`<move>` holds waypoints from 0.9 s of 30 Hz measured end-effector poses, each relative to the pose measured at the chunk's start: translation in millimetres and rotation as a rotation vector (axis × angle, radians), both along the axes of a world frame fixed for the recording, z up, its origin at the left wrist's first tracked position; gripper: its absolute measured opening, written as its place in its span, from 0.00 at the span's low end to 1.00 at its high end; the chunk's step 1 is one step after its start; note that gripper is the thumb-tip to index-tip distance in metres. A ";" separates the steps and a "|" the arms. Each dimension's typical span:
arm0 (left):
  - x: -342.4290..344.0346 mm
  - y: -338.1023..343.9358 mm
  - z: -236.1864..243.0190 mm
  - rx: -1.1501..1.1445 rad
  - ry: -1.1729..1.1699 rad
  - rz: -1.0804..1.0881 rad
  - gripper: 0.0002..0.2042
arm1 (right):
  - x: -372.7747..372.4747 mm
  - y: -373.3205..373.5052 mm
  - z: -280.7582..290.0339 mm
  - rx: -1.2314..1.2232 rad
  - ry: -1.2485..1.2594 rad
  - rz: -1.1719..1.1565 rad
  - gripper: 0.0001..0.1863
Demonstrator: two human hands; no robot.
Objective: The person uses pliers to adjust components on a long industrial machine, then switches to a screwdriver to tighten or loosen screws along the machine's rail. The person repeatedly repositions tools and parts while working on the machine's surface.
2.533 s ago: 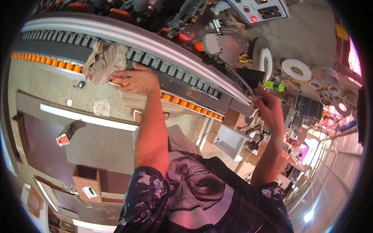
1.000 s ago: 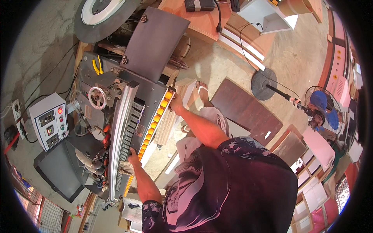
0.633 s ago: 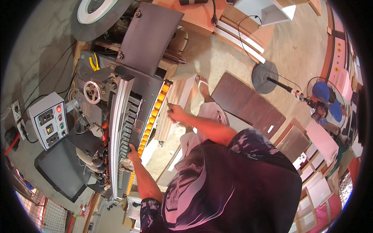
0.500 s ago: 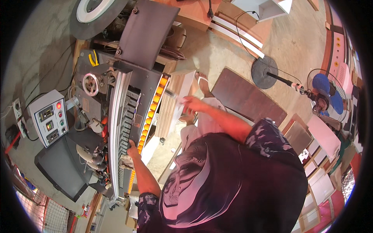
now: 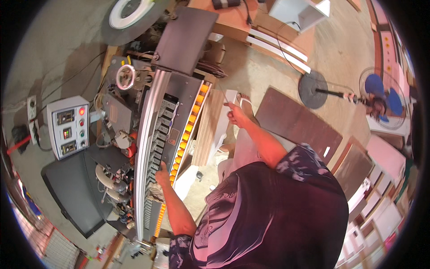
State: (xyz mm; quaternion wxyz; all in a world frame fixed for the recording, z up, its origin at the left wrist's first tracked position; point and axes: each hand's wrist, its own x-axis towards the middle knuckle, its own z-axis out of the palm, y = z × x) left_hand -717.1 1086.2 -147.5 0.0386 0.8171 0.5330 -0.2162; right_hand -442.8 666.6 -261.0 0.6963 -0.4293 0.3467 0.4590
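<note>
My left hand [image 5: 162, 175] lies on the dark bed of a long edge-banding machine [image 5: 180, 92], beside its row of orange rollers [image 5: 184, 145]. Its fingers show only in part and seem stretched out. Next to its wrist is a crumpled, brownish bundle [image 5: 155, 192]. My right hand [image 5: 236, 115] hovers over the near side of a stack of wood-grain boards [image 5: 209, 123], its fingers curled around a thin, stick-like object. That object points toward the far end of the stack; its exact kind is too faint to make out.
A control box [image 5: 68, 127] with lit buttons stands left of the machine. A handwheel [image 5: 126, 77] is mounted on the machine. At right are a dark brown board [image 5: 293, 121] on the floor and a standing fan [image 5: 380, 96]. A white box [image 5: 299, 15] sits at the back.
The whole view has shifted, so the machine appears farther right. The thin object in my right hand was a broad grey blur and now looks like a narrow line. My left hand stays on the machine.
</note>
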 end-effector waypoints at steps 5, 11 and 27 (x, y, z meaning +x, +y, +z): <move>15.2 -3.6 9.4 -0.035 0.052 0.061 0.58 | -4.6 51.7 -21.5 0.094 -0.024 0.129 0.25; 6.0 21.1 -0.3 -0.132 -0.047 0.135 0.57 | -28.1 -14.3 -84.8 -0.082 -0.559 0.809 0.28; 32.9 -12.8 22.6 -0.098 -0.003 0.124 0.53 | -6.2 18.0 -5.2 0.254 -0.017 0.051 0.30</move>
